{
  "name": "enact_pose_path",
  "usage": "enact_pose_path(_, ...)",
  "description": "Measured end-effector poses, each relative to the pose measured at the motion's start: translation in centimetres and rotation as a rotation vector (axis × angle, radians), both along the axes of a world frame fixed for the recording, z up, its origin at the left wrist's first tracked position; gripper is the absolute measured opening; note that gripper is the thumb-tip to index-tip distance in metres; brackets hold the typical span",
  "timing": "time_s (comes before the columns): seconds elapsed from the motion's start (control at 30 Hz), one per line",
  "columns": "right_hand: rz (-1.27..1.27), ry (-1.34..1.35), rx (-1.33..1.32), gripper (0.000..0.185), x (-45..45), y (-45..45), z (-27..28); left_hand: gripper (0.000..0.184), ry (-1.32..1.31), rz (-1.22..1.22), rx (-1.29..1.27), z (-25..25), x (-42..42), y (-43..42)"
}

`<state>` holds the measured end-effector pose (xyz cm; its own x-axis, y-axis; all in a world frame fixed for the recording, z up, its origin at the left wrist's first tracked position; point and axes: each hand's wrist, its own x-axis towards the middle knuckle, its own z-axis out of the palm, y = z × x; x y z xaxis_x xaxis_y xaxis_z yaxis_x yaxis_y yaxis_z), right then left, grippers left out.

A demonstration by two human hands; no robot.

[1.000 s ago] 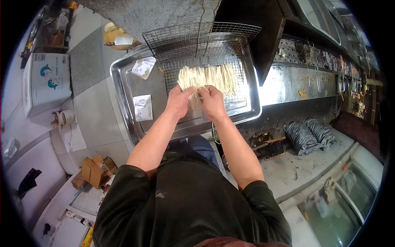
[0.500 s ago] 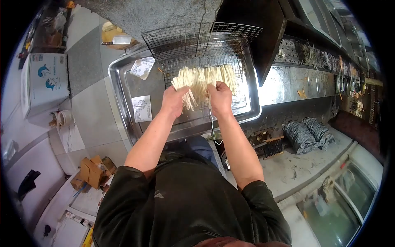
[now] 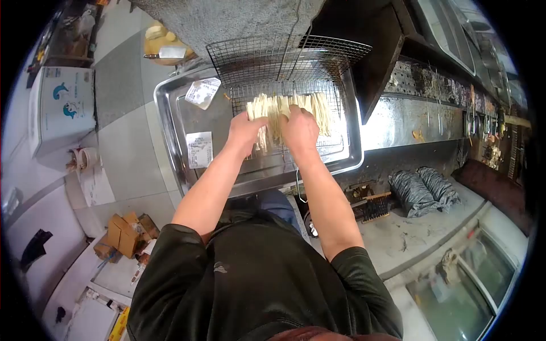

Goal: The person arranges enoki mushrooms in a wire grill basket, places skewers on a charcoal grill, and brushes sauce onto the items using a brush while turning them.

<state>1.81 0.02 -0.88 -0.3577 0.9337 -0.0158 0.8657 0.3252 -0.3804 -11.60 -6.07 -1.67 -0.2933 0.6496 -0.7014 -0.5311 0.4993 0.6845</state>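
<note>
A row of pale, thin strands [image 3: 275, 120], looking like enoki mushrooms, lies in the lower half of a wire grill basket [image 3: 334, 90]. The basket's mesh lid [image 3: 250, 62] stands raised behind them. My left hand [image 3: 244, 134] grips the strands at the row's left end, thumb on top and fingers curled underneath, mostly hidden. Further right, my right hand [image 3: 301, 131] is closed on the near middle of the row, its thumb and fingers pressed on the strands. The basket rests in a large metal tray [image 3: 170, 122], and its wire handle [image 3: 300, 186] juts over the near edge.
Two printed paper slips [image 3: 199, 150] lie at the tray's left, one on a small pack. Beyond is a cleaver [image 3: 170, 52] on a round board. A metal counter [image 3: 421, 119] runs to the right, with dark bags [image 3: 418, 190] below. Cardboard boxes [image 3: 122, 234] stand lower left.
My right hand has moved slightly left and turned over the strands, closer to my left hand. The strands look more gathered. The whole view has shifted a little.
</note>
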Motion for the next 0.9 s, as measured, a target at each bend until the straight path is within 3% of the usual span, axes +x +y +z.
enact_pose_path(0.07, 0.047, -0.050, 0.032, 0.017, 0.1, 0.1, -0.3, 0.027, -0.016, 0.013, 0.025, -0.5, -0.2, 0.0)
enact_pose_path(0.17, 0.024, -0.067, -0.029, 0.016, -0.2, 0.5, -1.8, 0.027, 0.161, -0.074, -0.061, -2.9, -1.0, 0.1)
enact_pose_path(0.37, -0.036, 0.013, -0.048, 0.013, 0.2, 0.5, -1.6, 0.024, 0.211, -0.143, -0.039, -2.7, -1.0, 1.1)
enact_pose_path(0.43, -0.030, 0.063, -0.016, 0.013, 0.3, -0.1, -1.1, 0.025, 0.291, -0.143, -0.047, -0.1, -0.5, 1.4)
enact_pose_path(0.67, 0.146, 0.248, -0.160, 0.013, 0.1, -2.3, -0.8, 0.021, 0.496, -0.191, -0.195, -0.6, -0.4, 1.5)
enact_pose_path(0.9, 0.030, 0.374, -0.169, 0.014, -1.0, -2.7, 0.0, 0.014, 0.346, -0.158, -0.107, -0.5, 0.1, 1.5)
